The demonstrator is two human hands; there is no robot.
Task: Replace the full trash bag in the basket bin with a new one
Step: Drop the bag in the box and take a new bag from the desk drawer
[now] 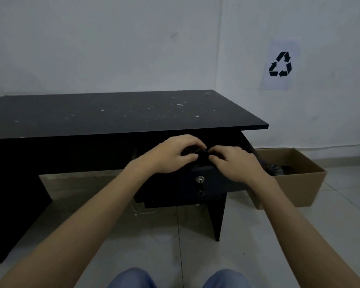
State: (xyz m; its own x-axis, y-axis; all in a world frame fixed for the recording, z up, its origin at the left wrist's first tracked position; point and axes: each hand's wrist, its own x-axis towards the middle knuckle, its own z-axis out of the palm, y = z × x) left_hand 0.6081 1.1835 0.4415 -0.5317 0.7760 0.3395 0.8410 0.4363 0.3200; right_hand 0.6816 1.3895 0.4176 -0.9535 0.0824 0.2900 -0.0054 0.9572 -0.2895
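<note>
Apparently fetching a new bag: both hands meet over the open drawer (202, 175) under the black desk (121, 113). Left hand (175, 154) and right hand (233, 163), fingers curled, pinch a dark bundle (197, 155), likely the bag roll. Best to anchor the roll with one hand and peel one bag free. Forearms outstretched, wrists level. Basket bin not in view.

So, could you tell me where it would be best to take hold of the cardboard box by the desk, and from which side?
Probably by the two short end walls of the cardboard box, reaching down from above. Its top is open, so the rims are free to hook fingers over. The left end sits close by the desk leg, so come from the front.
</note>
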